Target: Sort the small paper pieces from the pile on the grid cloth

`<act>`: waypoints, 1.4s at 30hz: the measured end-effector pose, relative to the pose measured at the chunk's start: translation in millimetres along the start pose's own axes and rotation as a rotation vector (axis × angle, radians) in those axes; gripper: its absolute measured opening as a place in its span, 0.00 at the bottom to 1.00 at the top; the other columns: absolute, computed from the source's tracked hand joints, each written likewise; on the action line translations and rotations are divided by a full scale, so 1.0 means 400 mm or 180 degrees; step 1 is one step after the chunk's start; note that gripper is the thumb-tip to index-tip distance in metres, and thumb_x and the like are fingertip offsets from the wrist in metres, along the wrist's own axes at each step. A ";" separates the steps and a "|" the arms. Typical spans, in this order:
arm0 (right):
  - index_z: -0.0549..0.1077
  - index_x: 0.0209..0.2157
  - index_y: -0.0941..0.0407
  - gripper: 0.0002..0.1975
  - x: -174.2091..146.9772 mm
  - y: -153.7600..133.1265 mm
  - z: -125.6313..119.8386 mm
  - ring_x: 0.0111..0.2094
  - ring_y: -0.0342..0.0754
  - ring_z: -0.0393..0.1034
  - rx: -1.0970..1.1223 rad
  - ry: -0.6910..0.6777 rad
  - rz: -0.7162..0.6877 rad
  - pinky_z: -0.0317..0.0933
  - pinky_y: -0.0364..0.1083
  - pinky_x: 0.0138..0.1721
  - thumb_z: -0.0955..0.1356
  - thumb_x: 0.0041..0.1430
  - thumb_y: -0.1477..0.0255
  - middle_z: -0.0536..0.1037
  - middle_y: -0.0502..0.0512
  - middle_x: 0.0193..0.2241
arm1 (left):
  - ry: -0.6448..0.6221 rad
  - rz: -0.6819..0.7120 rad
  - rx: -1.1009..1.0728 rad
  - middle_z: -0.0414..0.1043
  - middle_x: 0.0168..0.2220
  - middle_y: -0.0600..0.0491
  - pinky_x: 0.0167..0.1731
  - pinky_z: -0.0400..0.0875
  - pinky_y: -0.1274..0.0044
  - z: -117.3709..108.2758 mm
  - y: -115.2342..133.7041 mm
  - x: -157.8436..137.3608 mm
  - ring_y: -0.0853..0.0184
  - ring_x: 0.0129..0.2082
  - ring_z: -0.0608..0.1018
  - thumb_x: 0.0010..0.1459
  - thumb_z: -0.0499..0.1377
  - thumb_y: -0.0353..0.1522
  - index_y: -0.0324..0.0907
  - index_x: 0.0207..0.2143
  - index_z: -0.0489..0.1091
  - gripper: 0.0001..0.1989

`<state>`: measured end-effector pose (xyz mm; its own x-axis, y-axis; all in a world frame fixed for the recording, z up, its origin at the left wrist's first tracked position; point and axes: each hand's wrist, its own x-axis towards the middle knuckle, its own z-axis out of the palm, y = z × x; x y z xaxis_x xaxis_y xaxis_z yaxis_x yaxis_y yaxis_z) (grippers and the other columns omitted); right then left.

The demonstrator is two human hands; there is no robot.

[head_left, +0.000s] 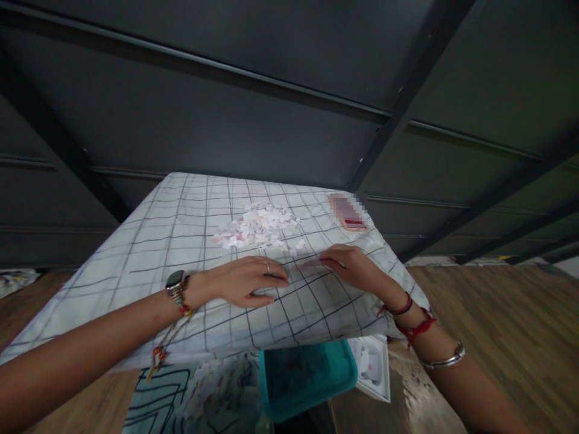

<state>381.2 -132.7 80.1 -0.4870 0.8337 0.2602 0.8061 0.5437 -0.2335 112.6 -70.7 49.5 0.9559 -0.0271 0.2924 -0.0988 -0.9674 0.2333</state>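
A loose heap of small white and pale pink paper scraps [260, 226] lies on a white cloth with a dark grid pattern [158, 241]. My left hand [246, 280] rests palm down on the cloth just in front of the heap, fingers stretched out and thumb apart. It wears a ring, and a watch and beads circle the wrist. To the right, my right hand [350, 265] is low over the cloth with fingers and thumb drawn together. A faint, blurred pinkish patch shows at its fingertips; what it is, I cannot make out.
A phone-like thing [348, 212], partly blurred out, lies at the cloth's back right. Below the front edge are a teal plastic bin [312, 395] and a white box with molded compartments [373, 367]. Dark metal panels [235, 120] rise right behind the table.
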 end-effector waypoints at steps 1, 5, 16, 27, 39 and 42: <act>0.73 0.35 0.58 0.09 0.000 -0.013 0.002 0.32 0.44 0.69 0.0027 0.0076 0.0026 0.61 0.43 0.34 0.61 0.59 0.74 0.76 0.55 0.30 | -0.0014 0.0037 -0.0022 0.66 0.47 0.46 0.48 0.64 0.72 -0.002 0.003 0.001 0.62 0.47 0.69 0.58 0.51 0.36 0.42 0.48 0.63 0.16; 0.73 0.35 0.58 0.08 0.013 -0.039 0.022 0.32 0.45 0.69 0.0008 0.0222 0.0173 0.62 0.44 0.34 0.62 0.58 0.75 0.76 0.56 0.30 | -0.0180 0.0138 -0.0095 0.65 0.48 0.45 0.49 0.63 0.70 -0.004 0.018 0.001 0.62 0.48 0.68 0.59 0.50 0.34 0.41 0.48 0.63 0.15; 0.72 0.33 0.59 0.08 0.044 -0.024 0.040 0.32 0.45 0.69 -0.0007 0.0498 0.0043 0.61 0.43 0.35 0.62 0.58 0.74 0.76 0.55 0.30 | -0.0211 0.0219 -0.0168 0.67 0.46 0.45 0.48 0.64 0.70 -0.005 0.028 -0.005 0.62 0.47 0.69 0.59 0.50 0.34 0.41 0.48 0.63 0.15; 0.72 0.29 0.58 0.10 0.057 0.020 0.038 0.33 0.46 0.67 -0.0624 0.0434 0.0101 0.60 0.44 0.36 0.60 0.58 0.75 0.74 0.56 0.27 | -0.0178 0.0207 -0.0142 0.68 0.45 0.45 0.46 0.66 0.71 -0.007 0.029 -0.006 0.62 0.45 0.70 0.59 0.49 0.34 0.40 0.46 0.64 0.14; 0.72 0.31 0.58 0.10 0.073 -0.014 0.053 0.34 0.46 0.67 -0.0391 0.0212 -0.0047 0.60 0.44 0.36 0.60 0.59 0.75 0.74 0.55 0.29 | -0.0041 0.0150 -0.0127 0.68 0.45 0.45 0.46 0.66 0.72 -0.004 0.029 -0.009 0.62 0.45 0.70 0.59 0.50 0.35 0.40 0.47 0.63 0.14; 0.72 0.32 0.57 0.09 0.047 -0.022 0.026 0.33 0.46 0.67 -0.0307 0.0098 0.0042 0.60 0.44 0.35 0.61 0.58 0.75 0.75 0.55 0.29 | -0.0084 0.0152 -0.0124 0.68 0.45 0.45 0.46 0.66 0.72 -0.003 0.028 -0.009 0.62 0.46 0.70 0.59 0.50 0.35 0.40 0.47 0.63 0.15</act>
<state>361.3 -120.9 77.2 -0.4669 0.8365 0.2867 0.8417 0.5198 -0.1461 107.7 -81.2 52.2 0.9568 -0.0801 0.2795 -0.1546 -0.9543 0.2557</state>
